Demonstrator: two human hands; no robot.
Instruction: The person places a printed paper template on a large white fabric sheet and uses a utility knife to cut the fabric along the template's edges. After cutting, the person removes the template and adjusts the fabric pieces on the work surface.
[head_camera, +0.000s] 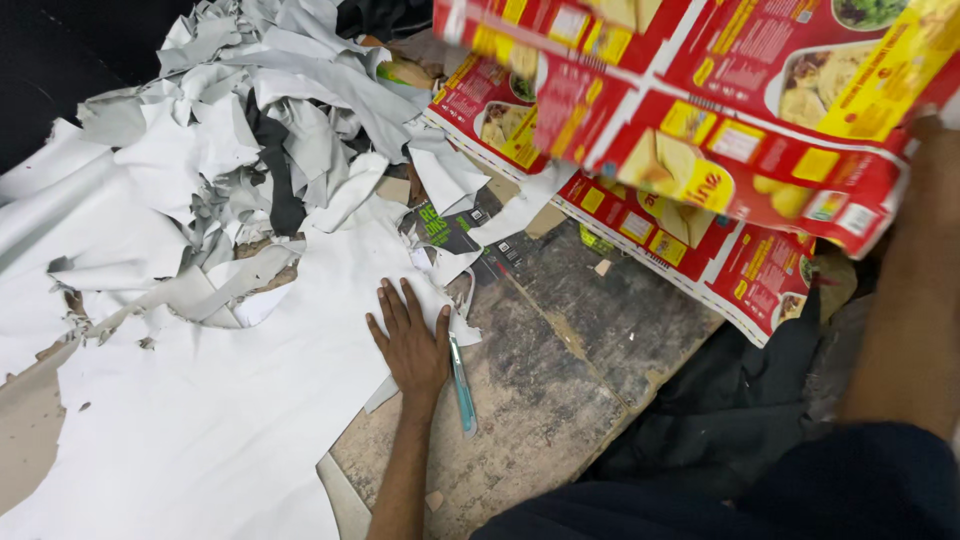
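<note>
Red carton sheet in right grip, raised.

Worn wooden board: white sheets, teal pen, printed cartons.

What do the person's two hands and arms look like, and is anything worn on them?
Both are bare. The left hand wears no glove, ring or watch, and its forearm has no sleeve. The right forearm is also uncovered; the right hand is mostly hidden behind printed cardboard.
</note>
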